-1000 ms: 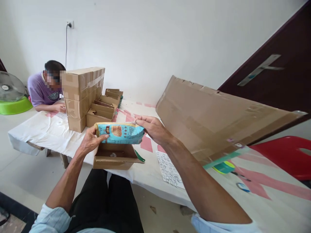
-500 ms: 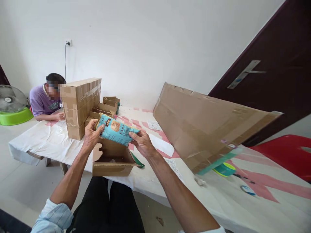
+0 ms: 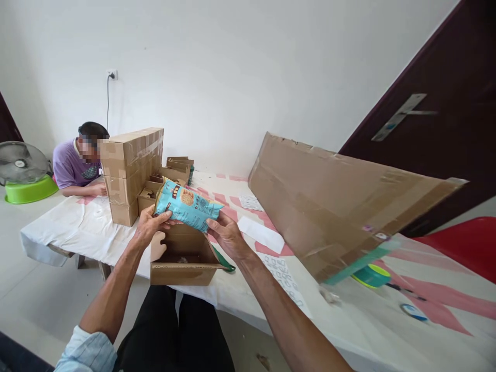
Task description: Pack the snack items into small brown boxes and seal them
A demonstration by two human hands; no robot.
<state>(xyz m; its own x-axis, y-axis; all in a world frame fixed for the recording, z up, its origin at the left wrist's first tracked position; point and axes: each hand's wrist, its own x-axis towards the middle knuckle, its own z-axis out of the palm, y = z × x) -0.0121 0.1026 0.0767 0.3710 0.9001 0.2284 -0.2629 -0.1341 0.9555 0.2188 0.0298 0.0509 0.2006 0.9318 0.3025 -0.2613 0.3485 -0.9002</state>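
Observation:
A light-blue snack packet point(image 3: 189, 205) with a round biscuit-like picture on its front is stretched between my two hands. My left hand point(image 3: 149, 223) grips its left end, thumb on the front. At its lower right corner, my right hand point(image 3: 227, 235) pinches the edge. Below the packet, an open cardboard box point(image 3: 184, 274) sits at the table's near edge, with a green strap or flap point(image 3: 223, 260) at its right side. Something small and clear lies inside the box; I cannot make out what.
Stacked taped cartons point(image 3: 122, 178) stand left, with open boxes point(image 3: 174, 173) behind. A large cardboard sheet point(image 3: 341, 201) leans at right. Tape rolls point(image 3: 372, 276) and paper sheets point(image 3: 261, 234) lie on the covered table point(image 3: 248, 289). A person point(image 3: 73, 163) sits at the far left, near a fan point(image 3: 25, 163).
The packet is turned slightly and my right hand has shifted its hold to the lower corner. My left thumb sits lower on the packet. The whole view has swung slightly left.

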